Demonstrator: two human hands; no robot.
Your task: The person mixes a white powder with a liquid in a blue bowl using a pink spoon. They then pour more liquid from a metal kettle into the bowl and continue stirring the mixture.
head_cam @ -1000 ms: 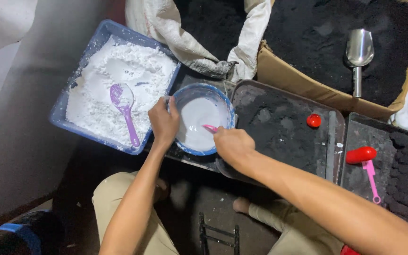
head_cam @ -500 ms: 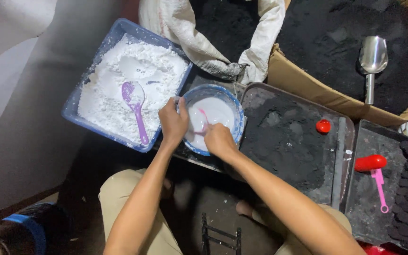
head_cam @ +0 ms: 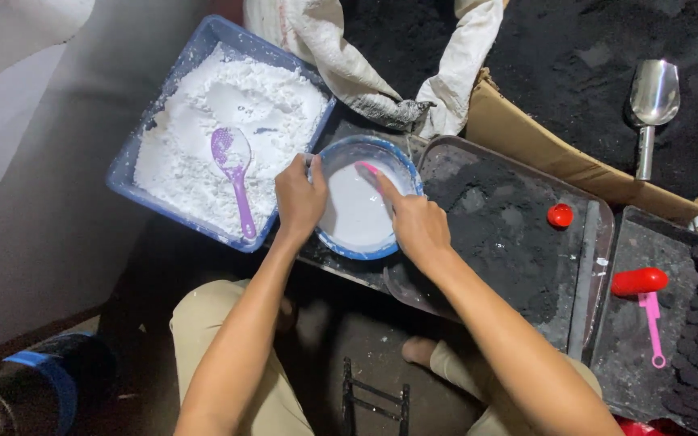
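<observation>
I am steadying the bowl (head_cam: 363,211) rim, left hand (head_cam: 299,198) fingers clamping; right hand (head_cam: 415,226) pinching a pink spoon (head_cam: 367,169) (liquid-filled, likely slippery, spill-prone).

Two hands, one blue bowl (head_cam: 363,199), two dark trays, one blue tub (head_cam: 149,137), one purple spoon (head_cam: 233,169), one metal scoop (head_cam: 650,105), one red cap (head_cam: 560,215)

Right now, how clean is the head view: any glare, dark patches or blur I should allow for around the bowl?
Head view: sharp and evenly lit on the left hand, right hand and blue bowl; the white powder tray is bright, nearly washed out; mild glare on the metal scoop; the floor between the knees is deep shadow; the dark cylinder at bottom left is blurred.
</observation>
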